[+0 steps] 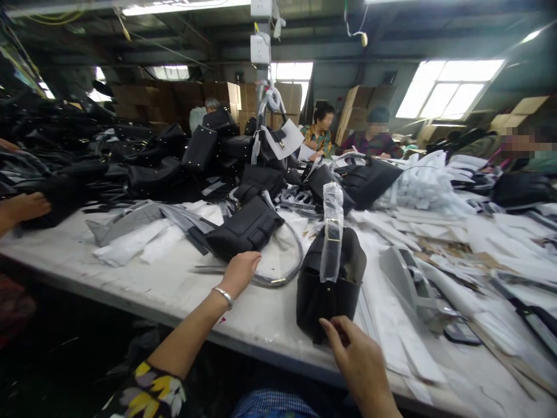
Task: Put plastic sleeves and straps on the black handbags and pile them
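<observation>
A black handbag (308, 290) stands upright on the table in front of me. Its strap, wrapped in clear plastic with a buckle (333, 230), rises above its opening. My right hand (359, 357) is closed at the bag's lower corner, thumb and forefinger against it. Left of that bag, a second black handbag (248, 226) lies on its side, its wrapped strap (300, 249) looping out to the right. My left hand (239, 276) is closed at this bag's lower edge, beside the strap's end. What its fingertips pinch, if anything, is hidden.
Black bags (200, 148) are heaped at the back left. White paper sheets and strips (404, 348) and a grey tape dispenser (407, 284) lie on the right. A post with sockets (260, 49) rises behind. Another person's hand (26, 209) is at far left; other people sit across the table.
</observation>
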### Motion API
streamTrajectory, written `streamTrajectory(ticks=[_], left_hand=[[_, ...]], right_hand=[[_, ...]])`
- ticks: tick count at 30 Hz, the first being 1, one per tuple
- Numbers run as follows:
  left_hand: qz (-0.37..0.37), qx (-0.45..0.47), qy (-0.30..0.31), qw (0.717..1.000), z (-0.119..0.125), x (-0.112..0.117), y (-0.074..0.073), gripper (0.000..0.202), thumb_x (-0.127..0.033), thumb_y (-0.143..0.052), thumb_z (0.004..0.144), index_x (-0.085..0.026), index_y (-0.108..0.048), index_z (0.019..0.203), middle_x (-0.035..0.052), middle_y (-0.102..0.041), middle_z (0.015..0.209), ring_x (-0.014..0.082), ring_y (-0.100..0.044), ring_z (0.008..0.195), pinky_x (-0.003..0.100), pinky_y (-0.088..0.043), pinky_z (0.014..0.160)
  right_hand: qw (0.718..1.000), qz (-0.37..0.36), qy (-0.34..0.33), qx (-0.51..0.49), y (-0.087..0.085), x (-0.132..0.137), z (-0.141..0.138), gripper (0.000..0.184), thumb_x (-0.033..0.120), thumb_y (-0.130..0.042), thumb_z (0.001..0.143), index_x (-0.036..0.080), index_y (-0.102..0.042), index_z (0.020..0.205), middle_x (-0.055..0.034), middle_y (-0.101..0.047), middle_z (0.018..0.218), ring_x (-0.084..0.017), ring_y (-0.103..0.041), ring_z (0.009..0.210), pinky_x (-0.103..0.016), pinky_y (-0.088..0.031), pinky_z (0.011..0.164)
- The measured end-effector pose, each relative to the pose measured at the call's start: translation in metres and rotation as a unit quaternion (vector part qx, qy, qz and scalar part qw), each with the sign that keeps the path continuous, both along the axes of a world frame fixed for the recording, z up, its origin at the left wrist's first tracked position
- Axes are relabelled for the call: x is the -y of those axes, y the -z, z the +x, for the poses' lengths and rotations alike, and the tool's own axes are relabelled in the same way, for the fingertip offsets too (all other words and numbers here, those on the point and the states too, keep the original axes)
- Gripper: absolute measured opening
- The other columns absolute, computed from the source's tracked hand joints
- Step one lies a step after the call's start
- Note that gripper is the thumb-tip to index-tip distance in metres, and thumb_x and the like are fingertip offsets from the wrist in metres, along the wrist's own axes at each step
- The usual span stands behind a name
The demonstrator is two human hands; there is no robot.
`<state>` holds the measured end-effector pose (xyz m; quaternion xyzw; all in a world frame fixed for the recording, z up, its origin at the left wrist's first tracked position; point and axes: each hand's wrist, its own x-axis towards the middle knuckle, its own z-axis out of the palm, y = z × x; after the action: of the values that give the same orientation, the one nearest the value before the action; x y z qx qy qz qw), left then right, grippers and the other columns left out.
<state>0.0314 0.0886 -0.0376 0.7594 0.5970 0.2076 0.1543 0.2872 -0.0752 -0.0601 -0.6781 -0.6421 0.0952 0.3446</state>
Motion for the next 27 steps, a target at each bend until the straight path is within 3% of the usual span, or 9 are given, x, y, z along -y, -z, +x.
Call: streamTrajectory(ticks=[4,9,15,18,21,24,27], left_hand=[[-0.067,-0.120,-0.025,0.990,0.012,-0.040,0.014,0.034,-0.033,-0.061,0.092,-0.015,-0.059,0.120,0.0103,-0.061,0.121,0.0231,-0.063,0.102,0.044,-0.054,0.086],[-0.096,-0.172,-0.031,0.980,-0.006,-0.061,0.017,0.034,-0.033,-0.060,0.092,-0.016,-0.057,0.122,0.0100,-0.060,0.124,0.0237,-0.062,0.104,0.045,-0.054,0.087],[-0.097,-0.085,-0.033,0.991,-0.021,-0.054,0.013,0.030,-0.032,-0.059,0.093,-0.018,-0.060,0.119,0.0087,-0.061,0.121,0.0221,-0.063,0.103,0.043,-0.053,0.087],[-0.100,0.017,-0.039,0.994,-0.021,-0.050,0.001,0.024,-0.035,-0.064,0.089,-0.014,-0.065,0.102,0.0081,-0.068,0.107,0.0230,-0.065,0.099,0.042,-0.053,0.087],[-0.119,0.156,-0.036,0.980,-0.020,-0.035,-0.017,0.032,-0.045,-0.066,0.084,-0.014,-0.064,0.088,0.0096,-0.074,0.091,0.0263,-0.070,0.094,0.037,-0.055,0.082],[-0.159,0.277,-0.014,0.948,-0.014,0.004,-0.029,0.043,-0.055,-0.060,0.084,-0.014,-0.063,0.095,0.0144,-0.075,0.098,0.0254,-0.072,0.093,0.034,-0.057,0.079],[-0.216,0.370,-0.006,0.903,0.000,0.060,-0.027,0.043,-0.054,-0.062,0.084,-0.014,-0.064,0.099,0.0155,-0.074,0.104,0.0234,-0.071,0.094,0.032,-0.058,0.080]], right_hand=[[1.000,-0.016,0.020,0.004,0.001,0.001,0.004,0.044,0.061,-0.050,0.090,0.022,-0.064,0.074,-0.0026,-0.069,0.064,-0.019,-0.066,0.057,-0.027,-0.042,0.056],[0.996,-0.081,0.036,-0.023,-0.002,0.001,0.006,0.036,0.056,-0.055,0.089,0.025,-0.067,0.075,-0.0005,-0.068,0.061,-0.020,-0.066,0.059,-0.028,-0.038,0.056],[0.994,-0.089,0.027,-0.060,0.000,0.004,0.005,0.029,0.050,-0.054,0.089,0.025,-0.064,0.078,0.0000,-0.066,0.065,-0.018,-0.063,0.061,-0.027,-0.037,0.057],[0.994,-0.058,-0.009,-0.087,0.000,0.004,0.005,0.026,0.045,-0.053,0.090,0.022,-0.059,0.077,-0.0010,-0.064,0.070,-0.017,-0.061,0.064,-0.026,-0.040,0.061],[0.979,-0.099,-0.063,-0.165,-0.003,0.005,0.007,0.029,0.045,-0.050,0.091,0.022,-0.054,0.074,0.0007,-0.060,0.062,-0.016,-0.060,0.060,-0.024,-0.042,0.059],[0.971,-0.137,-0.081,-0.181,-0.005,0.013,0.008,0.034,0.048,-0.048,0.092,0.021,-0.057,0.072,0.0004,-0.059,0.057,-0.017,-0.060,0.054,-0.024,-0.041,0.053],[0.991,-0.034,0.000,-0.128,-0.007,0.030,0.005,0.030,0.049,-0.056,0.088,0.021,-0.067,0.090,-0.0046,-0.068,0.075,-0.018,-0.060,0.059,-0.027,-0.043,0.057]])
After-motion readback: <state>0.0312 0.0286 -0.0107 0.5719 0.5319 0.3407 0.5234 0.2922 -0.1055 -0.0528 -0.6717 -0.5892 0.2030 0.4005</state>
